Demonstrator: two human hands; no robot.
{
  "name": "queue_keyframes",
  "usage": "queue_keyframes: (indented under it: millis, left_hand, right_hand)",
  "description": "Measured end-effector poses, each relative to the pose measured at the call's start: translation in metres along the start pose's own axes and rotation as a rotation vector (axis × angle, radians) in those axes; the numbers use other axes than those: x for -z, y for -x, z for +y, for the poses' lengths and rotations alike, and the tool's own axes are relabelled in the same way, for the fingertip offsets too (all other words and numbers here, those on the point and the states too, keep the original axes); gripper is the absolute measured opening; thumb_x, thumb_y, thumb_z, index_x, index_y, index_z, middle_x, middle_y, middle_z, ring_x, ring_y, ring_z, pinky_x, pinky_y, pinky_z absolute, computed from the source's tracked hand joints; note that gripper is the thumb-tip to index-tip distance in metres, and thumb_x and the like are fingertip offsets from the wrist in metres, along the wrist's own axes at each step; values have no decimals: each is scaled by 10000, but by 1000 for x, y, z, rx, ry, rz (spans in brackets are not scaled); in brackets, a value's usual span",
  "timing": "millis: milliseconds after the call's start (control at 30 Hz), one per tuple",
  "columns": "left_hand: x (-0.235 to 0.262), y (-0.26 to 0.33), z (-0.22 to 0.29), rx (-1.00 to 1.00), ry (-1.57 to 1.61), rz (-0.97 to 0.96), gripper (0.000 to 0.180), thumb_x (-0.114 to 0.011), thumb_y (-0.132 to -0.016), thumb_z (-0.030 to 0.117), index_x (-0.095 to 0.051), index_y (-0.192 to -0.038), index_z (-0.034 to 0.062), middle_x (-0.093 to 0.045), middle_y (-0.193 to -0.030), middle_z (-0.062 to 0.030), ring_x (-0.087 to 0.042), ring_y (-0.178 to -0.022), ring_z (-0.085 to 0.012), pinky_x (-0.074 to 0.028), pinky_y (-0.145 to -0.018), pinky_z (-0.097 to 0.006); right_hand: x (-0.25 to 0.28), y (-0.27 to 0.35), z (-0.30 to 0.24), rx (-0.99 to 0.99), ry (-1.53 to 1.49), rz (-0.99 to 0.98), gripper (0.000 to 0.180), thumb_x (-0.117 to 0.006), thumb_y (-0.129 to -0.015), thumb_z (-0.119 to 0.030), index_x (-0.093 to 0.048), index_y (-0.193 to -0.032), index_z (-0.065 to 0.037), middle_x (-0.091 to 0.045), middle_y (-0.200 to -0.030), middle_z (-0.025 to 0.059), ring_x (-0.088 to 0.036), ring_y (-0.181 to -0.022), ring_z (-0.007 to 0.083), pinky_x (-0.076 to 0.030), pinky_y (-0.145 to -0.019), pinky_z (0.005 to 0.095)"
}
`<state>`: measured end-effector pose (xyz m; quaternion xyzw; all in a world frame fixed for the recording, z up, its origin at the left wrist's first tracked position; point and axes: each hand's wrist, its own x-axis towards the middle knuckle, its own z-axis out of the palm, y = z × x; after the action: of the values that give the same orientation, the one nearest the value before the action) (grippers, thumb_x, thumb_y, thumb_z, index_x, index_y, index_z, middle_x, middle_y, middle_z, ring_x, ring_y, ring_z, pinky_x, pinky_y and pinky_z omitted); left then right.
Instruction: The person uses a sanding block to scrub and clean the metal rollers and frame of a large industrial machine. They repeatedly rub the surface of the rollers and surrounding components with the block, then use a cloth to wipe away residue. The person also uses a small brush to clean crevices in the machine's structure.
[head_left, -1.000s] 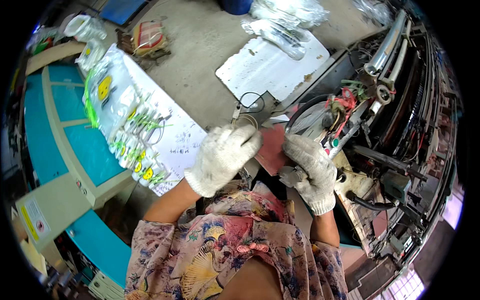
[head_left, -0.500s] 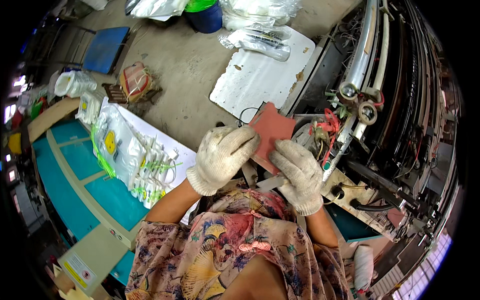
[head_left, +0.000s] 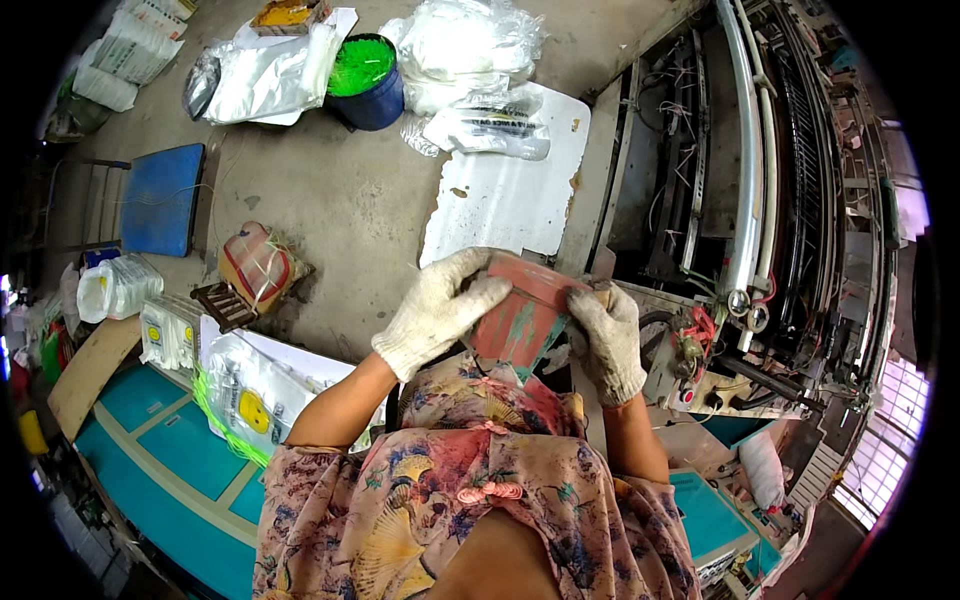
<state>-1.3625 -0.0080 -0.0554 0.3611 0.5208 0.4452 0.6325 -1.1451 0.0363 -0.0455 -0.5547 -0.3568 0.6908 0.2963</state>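
Observation:
Both my hands wear off-white knit gloves. Between them is a dull red flat sheet (head_left: 520,312), perhaps rubber or cloth, with green streaks on its lower part and a crease or folded band along its top. My left hand (head_left: 445,312) grips its left edge, thumb on the near face. My right hand (head_left: 607,335) pinches the upper right corner, and a small brownish edge shows by its fingers, too little to name. The sheet hangs in front of my patterned shirt (head_left: 430,500), tilted toward me.
On the right stands a long machine with metal rollers (head_left: 745,180) and red ties (head_left: 697,335). A teal-topped table (head_left: 185,450) at left carries bundled plastic bags (head_left: 245,395). Ahead are a white board (head_left: 500,205), a blue bucket (head_left: 370,105), a low stool (head_left: 255,275) and a blue panel (head_left: 162,200).
The sheet has turned, and its green-streaked face now shows. Both hands have shifted their grip, the right one to the upper corner. My view has swung, bringing the bucket fully into sight.

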Motion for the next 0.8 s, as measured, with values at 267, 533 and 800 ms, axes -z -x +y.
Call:
queue_keyframes:
  millis: [267,533,800]
  left_hand:
    - [53,-42,38,-21,-19,106,280,-632,-915,171,-629,-1089,-49,-651,-909,-56,-563,-799,-88,-489,-724,-259]
    - [33,-168,89,47,-33,33,315,-614,-917,165,-611,-1156,-41,-653,-962,-60,-580,-898,-130,-481,-820,-290]
    - [-55,-361,179,-93,-126,-247,247,-624,-926,167,-636,-1033,-55,-654,-905,-58,-570,-809,-103,-472,-744,-252]
  right_hand:
    - [-42,-48,-31,61,-104,-54,180,-641,-899,-237,-574,-860,-75,-471,-674,-54,-416,-525,39,-344,-441,203]
    - [-22,-156,-74,235,-36,252,258,-756,-814,-208,-590,-869,-19,-517,-664,-27,-462,-498,49,-391,-419,217]
    - [51,-221,-185,308,-207,496,353,-682,-856,-177,-579,-1116,37,-624,-776,17,-549,-636,53,-467,-554,219]
